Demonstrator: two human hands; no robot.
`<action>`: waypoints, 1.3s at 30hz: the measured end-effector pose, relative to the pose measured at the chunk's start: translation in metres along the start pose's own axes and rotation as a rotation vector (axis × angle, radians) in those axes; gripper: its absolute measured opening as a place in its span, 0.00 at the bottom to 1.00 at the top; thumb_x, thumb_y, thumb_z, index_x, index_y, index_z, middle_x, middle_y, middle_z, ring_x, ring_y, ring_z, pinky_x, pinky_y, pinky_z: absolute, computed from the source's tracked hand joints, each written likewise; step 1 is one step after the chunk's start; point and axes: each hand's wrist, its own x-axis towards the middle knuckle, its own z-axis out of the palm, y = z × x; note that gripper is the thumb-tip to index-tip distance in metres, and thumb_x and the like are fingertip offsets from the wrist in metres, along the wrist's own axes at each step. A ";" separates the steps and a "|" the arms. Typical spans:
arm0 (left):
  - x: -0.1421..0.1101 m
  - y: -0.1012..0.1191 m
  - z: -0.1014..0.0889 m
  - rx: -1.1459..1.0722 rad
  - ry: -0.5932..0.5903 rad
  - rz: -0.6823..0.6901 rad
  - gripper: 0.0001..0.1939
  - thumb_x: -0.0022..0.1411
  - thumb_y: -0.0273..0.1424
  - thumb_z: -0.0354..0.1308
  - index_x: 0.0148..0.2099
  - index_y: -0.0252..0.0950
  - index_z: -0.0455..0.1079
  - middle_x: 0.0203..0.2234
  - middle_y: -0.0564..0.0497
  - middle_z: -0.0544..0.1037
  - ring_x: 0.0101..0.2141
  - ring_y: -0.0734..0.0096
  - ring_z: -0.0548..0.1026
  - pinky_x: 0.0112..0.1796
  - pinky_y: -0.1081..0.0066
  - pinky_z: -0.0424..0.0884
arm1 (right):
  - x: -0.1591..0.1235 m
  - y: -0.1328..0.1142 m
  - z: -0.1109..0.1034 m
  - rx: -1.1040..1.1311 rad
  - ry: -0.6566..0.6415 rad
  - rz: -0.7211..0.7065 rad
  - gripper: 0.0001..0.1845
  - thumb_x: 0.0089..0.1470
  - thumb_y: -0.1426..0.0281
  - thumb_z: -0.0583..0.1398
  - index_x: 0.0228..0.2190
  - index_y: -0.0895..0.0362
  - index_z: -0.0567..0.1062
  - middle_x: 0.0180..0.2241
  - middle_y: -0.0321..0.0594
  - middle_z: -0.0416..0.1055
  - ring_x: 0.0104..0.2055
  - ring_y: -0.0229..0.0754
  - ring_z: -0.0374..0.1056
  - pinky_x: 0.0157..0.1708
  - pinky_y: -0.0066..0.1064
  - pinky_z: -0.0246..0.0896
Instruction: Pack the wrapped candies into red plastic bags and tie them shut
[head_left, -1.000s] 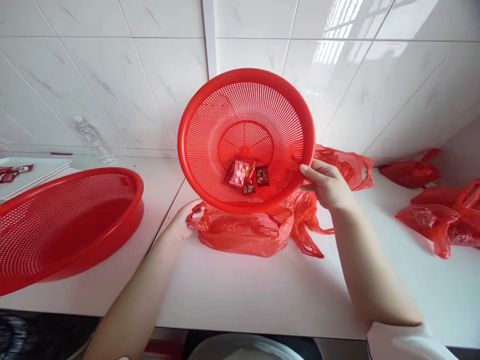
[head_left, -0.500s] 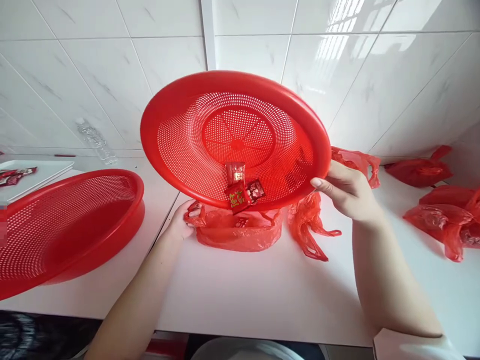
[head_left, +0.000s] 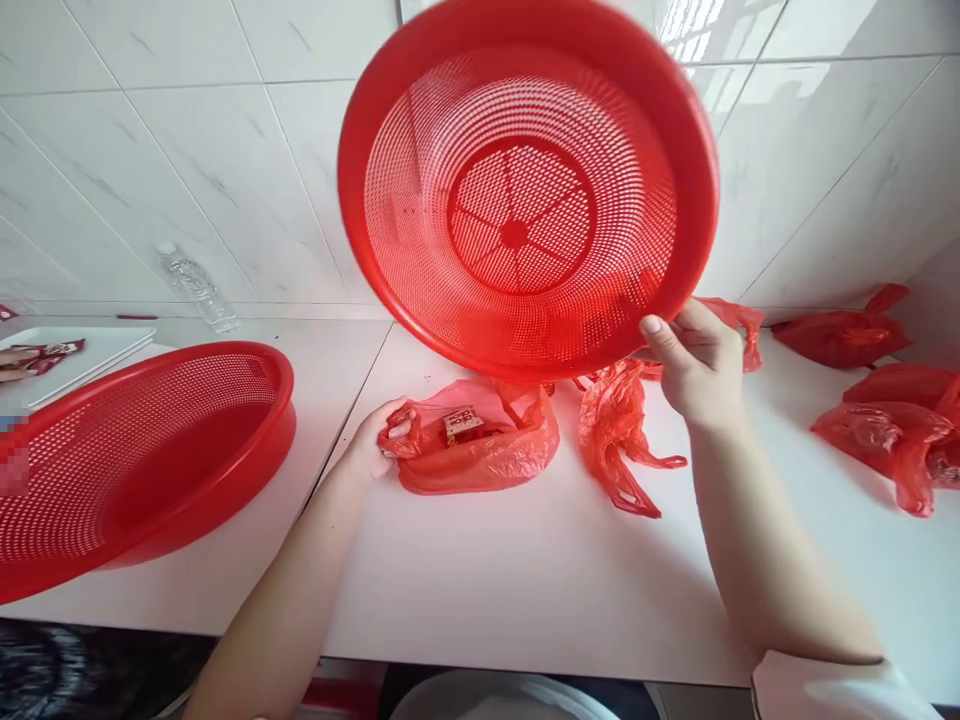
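At the front of the smooth white desk [head_left: 525,580], the left hand [head_left: 385,440] grips a gathered edge of a thin, translucent red plastic bag [head_left: 480,470], whose mouth gapes around a small white-and-red printed packet [head_left: 463,422]. Just right of it lies a crumpled red plastic bag with looped handles [head_left: 611,430]. Above, the right hand [head_left: 701,365] pinches the rim of a round, red, perforated plastic basket [head_left: 516,235], tilted to face the person. Farther back, a clear plastic bottle [head_left: 199,288] rests near the white tiled wall [head_left: 195,190].
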 end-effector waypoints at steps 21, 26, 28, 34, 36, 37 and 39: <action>-0.021 -0.017 0.026 0.400 -0.106 0.015 0.18 0.59 0.44 0.61 0.30 0.33 0.69 0.10 0.60 0.58 0.13 0.83 0.53 0.17 0.78 0.49 | -0.012 0.027 0.185 0.737 -0.204 1.061 0.12 0.66 0.77 0.51 0.31 0.60 0.70 0.27 0.39 0.75 0.28 0.34 0.73 0.37 0.27 0.77; -0.022 -0.015 0.029 0.422 -0.100 0.033 0.17 0.59 0.44 0.62 0.31 0.33 0.70 0.11 0.59 0.60 0.13 0.83 0.54 0.17 0.78 0.50 | -0.019 0.037 0.188 0.703 -0.323 1.065 0.09 0.64 0.76 0.52 0.34 0.59 0.71 0.35 0.41 0.76 0.35 0.35 0.74 0.42 0.30 0.76; -0.020 -0.015 0.028 0.429 -0.095 0.041 0.18 0.59 0.44 0.61 0.31 0.33 0.70 0.11 0.59 0.60 0.12 0.82 0.54 0.17 0.78 0.49 | -0.019 0.036 0.179 0.673 -0.411 1.085 0.06 0.60 0.78 0.56 0.38 0.60 0.73 0.41 0.46 0.76 0.41 0.40 0.75 0.43 0.36 0.75; -0.015 -0.012 0.021 0.424 -0.041 0.100 0.15 0.57 0.42 0.63 0.32 0.36 0.67 0.13 0.61 0.57 0.14 0.83 0.52 0.15 0.79 0.43 | -0.015 0.017 0.118 -0.176 -0.656 0.418 0.16 0.60 0.66 0.58 0.49 0.54 0.71 0.53 0.46 0.71 0.54 0.45 0.69 0.51 0.39 0.66; -0.015 -0.009 0.019 0.458 -0.028 0.104 0.15 0.55 0.42 0.65 0.34 0.36 0.68 0.15 0.61 0.57 0.15 0.83 0.52 0.15 0.80 0.40 | -0.018 0.010 0.098 -0.520 -0.794 0.265 0.14 0.60 0.62 0.57 0.45 0.55 0.72 0.46 0.46 0.75 0.48 0.47 0.71 0.48 0.41 0.67; -0.015 -0.008 0.018 0.480 -0.029 0.109 0.15 0.54 0.42 0.66 0.36 0.36 0.69 0.15 0.61 0.58 0.15 0.82 0.53 0.15 0.80 0.41 | -0.022 0.008 0.090 -0.696 -0.876 0.255 0.14 0.59 0.61 0.58 0.42 0.55 0.73 0.43 0.46 0.75 0.46 0.49 0.72 0.45 0.42 0.67; -0.015 -0.006 0.016 0.521 -0.032 0.127 0.16 0.54 0.42 0.67 0.35 0.36 0.70 0.17 0.60 0.58 0.17 0.82 0.55 0.16 0.81 0.43 | -0.030 0.010 0.080 -0.977 -1.011 0.293 0.12 0.53 0.62 0.62 0.36 0.57 0.75 0.39 0.48 0.76 0.43 0.54 0.73 0.43 0.45 0.68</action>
